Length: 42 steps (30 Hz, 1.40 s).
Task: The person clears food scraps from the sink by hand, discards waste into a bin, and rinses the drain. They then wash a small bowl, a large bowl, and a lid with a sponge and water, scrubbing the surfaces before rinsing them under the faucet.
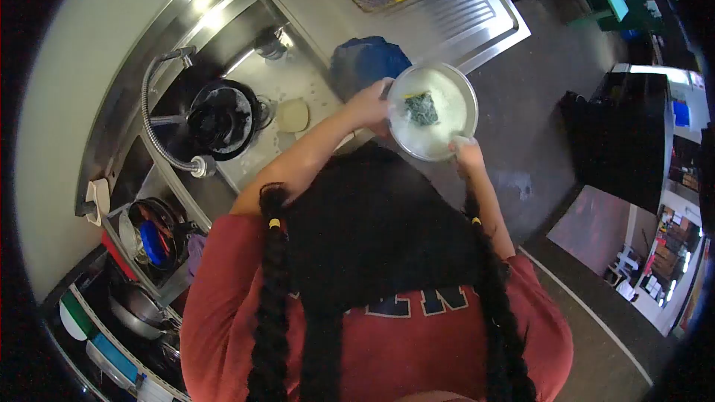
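A round metal pot [467, 89] with a pale, sudsy inside is held up in front of me, its open top facing the camera. A green scouring sponge [421, 109] with a yellow edge lies inside it. My left hand [369, 106] grips the pot's left side, near a small dark part that looks like a handle. At the lower right rim, my right hand [467, 153] is closed on the edge, with some suds on its fingers. Parts of the fingers of both hands are hidden by the pot or by blur.
A steel sink [249, 67] at the left holds a black pan [242, 120], below a flexible faucet [149, 97]. A yellowish dish [292, 115] and a blue cloth-like bundle [367, 63] lie nearby. A drainboard [465, 15] carries a rack. Shelved pans [141, 311] stand lower left.
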Tool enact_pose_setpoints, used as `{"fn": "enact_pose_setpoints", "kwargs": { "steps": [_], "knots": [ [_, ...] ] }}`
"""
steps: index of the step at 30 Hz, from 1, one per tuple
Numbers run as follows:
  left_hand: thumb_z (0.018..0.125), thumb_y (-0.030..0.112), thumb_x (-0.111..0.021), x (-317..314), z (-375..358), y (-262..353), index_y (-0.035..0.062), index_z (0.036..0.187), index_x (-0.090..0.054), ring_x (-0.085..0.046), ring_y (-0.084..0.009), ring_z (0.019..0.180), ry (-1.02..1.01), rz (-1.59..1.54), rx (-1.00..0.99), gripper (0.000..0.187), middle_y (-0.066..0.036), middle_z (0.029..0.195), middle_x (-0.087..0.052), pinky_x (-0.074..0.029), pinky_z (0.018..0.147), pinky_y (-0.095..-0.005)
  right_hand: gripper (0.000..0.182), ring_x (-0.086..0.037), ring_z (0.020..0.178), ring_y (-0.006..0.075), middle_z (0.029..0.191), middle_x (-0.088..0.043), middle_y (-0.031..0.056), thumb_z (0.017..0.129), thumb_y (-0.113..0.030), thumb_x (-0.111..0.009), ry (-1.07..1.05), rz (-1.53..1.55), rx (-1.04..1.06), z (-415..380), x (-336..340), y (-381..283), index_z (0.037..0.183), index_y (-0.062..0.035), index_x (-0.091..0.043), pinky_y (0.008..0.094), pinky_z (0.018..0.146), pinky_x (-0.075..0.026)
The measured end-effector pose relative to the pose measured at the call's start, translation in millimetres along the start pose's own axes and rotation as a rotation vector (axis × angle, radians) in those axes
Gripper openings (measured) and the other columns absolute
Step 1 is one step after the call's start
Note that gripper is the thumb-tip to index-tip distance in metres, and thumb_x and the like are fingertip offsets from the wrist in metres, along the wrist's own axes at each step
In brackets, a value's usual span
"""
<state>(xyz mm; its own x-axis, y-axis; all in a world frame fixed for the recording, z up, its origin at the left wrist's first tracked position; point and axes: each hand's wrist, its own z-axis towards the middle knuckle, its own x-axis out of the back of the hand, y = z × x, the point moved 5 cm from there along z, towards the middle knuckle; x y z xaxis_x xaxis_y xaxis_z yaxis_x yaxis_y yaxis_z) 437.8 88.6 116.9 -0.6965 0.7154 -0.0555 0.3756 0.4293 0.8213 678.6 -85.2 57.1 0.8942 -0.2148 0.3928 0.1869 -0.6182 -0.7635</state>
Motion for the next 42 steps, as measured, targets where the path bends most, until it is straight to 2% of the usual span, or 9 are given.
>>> {"fn": "enact_pose_setpoints", "kwargs": {
  "steps": [2, 4, 9, 18, 21, 28, 33, 38, 42],
  "knots": [
    [0.086, 0.046, -0.065, 13, 17, -1, 0.0083, 0.127, -0.058, -0.069, -0.0293, 0.075, -0.066, 0.139, 0.045, 0.057, -0.013, 0.101, -0.067, -0.057, 0.054, -0.039, 0.013, -0.048, 0.044, 0.0172, 0.063, -0.054, 0.0072, 0.079, -0.016, -0.054, 0.077, 0.134, -0.206, -22, 11, -5, 0.076, -0.0038, -0.058, 0.0333, 0.04, -0.038],
    [0.083, 0.038, -0.066, 51, 37, 9, 0.0072, 0.104, -0.071, -0.068, -0.0311, 0.079, 0.326, 0.593, -0.301, 0.037, -0.016, 0.082, -0.07, -0.054, 0.07, -0.0425, 0.012, -0.046, 0.043, 0.0159, 0.061, -0.052, 0.0055, 0.079, -0.016, -0.055, 0.105, 0.086, -0.205, -32, 20, -7, 0.076, -0.0048, -0.057, 0.0323, 0.039, -0.036],
    [0.082, 0.023, -0.07, 106, 62, 15, 0.0098, 0.109, -0.067, -0.063, -0.0375, 0.094, 0.781, 0.994, -0.275, 0.03, -0.019, 0.103, -0.061, -0.051, 0.08, -0.0446, 0.011, -0.041, 0.04, 0.0132, 0.056, -0.045, 0.0022, 0.08, -0.016, -0.056, 0.157, 0.172, -0.285, -40, 38, 5, 0.074, -0.0073, -0.054, 0.03, 0.037, -0.033],
    [0.085, 0.027, -0.061, 132, 116, -19, 0.0061, 0.101, -0.066, -0.063, -0.0399, 0.092, 0.465, 1.166, -0.191, 0.027, -0.022, 0.104, -0.063, -0.051, 0.079, -0.0492, 0.008, -0.038, 0.039, 0.0115, 0.055, -0.043, 0.0003, 0.074, -0.013, -0.059, 0.082, 0.153, -0.065, -20, 59, 49, 0.071, -0.0084, -0.053, 0.0287, 0.036, -0.028],
    [0.084, 0.022, -0.065, 128, 93, 24, 0.0024, 0.095, -0.065, -0.062, -0.0355, 0.091, 0.296, 0.853, -0.105, 0.022, -0.021, 0.094, -0.062, -0.049, 0.075, -0.0444, 0.007, -0.037, 0.038, 0.0107, 0.055, -0.044, 0.0008, 0.074, -0.012, -0.058, 0.28, 0.295, -0.349, -36, 56, 10, 0.072, -0.0078, -0.054, 0.0277, 0.036, -0.026],
    [0.087, 0.017, -0.06, 62, -16, 128, 0.0036, 0.092, -0.063, -0.058, -0.0357, 0.088, 0.538, 1.087, -0.813, 0.015, -0.016, 0.09, -0.058, -0.047, 0.076, -0.0457, 0.005, -0.035, 0.037, 0.0106, 0.056, -0.044, 0.0008, 0.075, -0.01, -0.056, 0.219, 0.419, -0.309, -32, 56, -9, 0.072, -0.0067, -0.053, 0.0271, 0.035, -0.025],
    [0.085, 0.011, -0.056, 9, 6, 29, 0.0029, 0.085, -0.058, -0.056, -0.035, 0.092, 0.421, 0.944, -0.635, 0.009, -0.017, 0.092, -0.054, -0.049, 0.08, -0.0444, 0.004, -0.032, 0.036, 0.0104, 0.055, -0.042, -0.0004, 0.075, -0.009, -0.055, 0.237, 0.452, -0.193, -20, 60, -1, 0.076, -0.0066, -0.052, 0.0266, 0.035, -0.023],
    [0.078, 0.014, -0.066, -35, -14, -49, 0.0023, 0.102, -0.062, -0.055, -0.0348, 0.094, 0.08, 1.059, -0.612, 0.027, -0.017, 0.099, -0.051, -0.05, 0.078, -0.0442, 0.002, -0.033, 0.037, 0.0102, 0.056, -0.042, -0.0002, 0.077, -0.007, -0.053, 0.227, 0.465, -0.134, -18, 62, 1, 0.076, -0.0067, -0.052, 0.0266, 0.035, -0.023],
    [0.075, 0.013, -0.069, -5, -22, -34, 0.0024, 0.112, -0.062, -0.054, -0.0341, 0.099, 0.287, 1.046, -0.545, 0.039, -0.014, 0.106, -0.051, -0.05, 0.083, -0.0422, 0.006, -0.037, 0.038, 0.0104, 0.057, -0.045, 0.0012, 0.077, -0.007, -0.053, 0.179, 0.407, -0.114, -13, 64, -6, 0.072, -0.007, -0.052, 0.0264, 0.035, -0.024]
  ]
}}
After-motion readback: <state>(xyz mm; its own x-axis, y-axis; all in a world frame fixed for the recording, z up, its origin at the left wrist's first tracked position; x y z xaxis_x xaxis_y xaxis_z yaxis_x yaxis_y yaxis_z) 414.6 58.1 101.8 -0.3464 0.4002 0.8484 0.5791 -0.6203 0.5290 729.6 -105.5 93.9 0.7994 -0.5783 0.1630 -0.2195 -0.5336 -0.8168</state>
